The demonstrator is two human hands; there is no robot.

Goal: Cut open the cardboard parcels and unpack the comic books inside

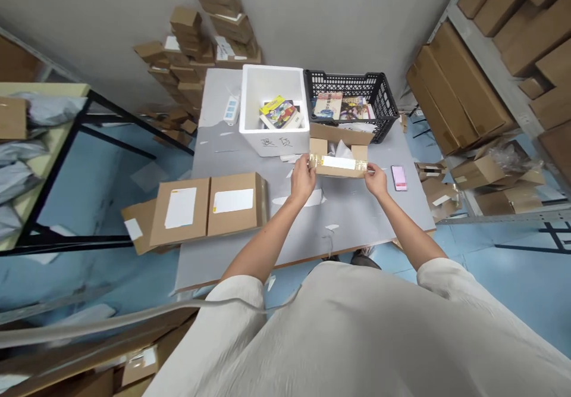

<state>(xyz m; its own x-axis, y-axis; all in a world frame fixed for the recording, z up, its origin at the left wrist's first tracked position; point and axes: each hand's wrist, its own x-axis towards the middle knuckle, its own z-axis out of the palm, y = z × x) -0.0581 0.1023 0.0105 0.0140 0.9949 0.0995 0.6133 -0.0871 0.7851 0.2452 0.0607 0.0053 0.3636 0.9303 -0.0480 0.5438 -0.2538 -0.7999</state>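
Note:
An opened cardboard box [341, 171] stands on the grey table in front of me, its back flap raised. White packing material [342, 149] shows inside it. A white label and shiny tape run along its near flap. My left hand [303, 181] grips the left end of that flap, thumb and fingers closed on the edge. At the right end, my right hand [376, 181] pinches the flap's corner. Directly behind the box are a white foam box [274, 142] with books [281, 113] in it and a black plastic crate [386, 102] that also holds books.
Two labelled cartons [232, 205] sit side by side at the table's left edge. A phone [399, 178] lies by my right hand. Stacked cartons [191, 58] lean at the back wall; shelves [482, 46] with boxes stand right, a rack [53, 117] with grey bags left.

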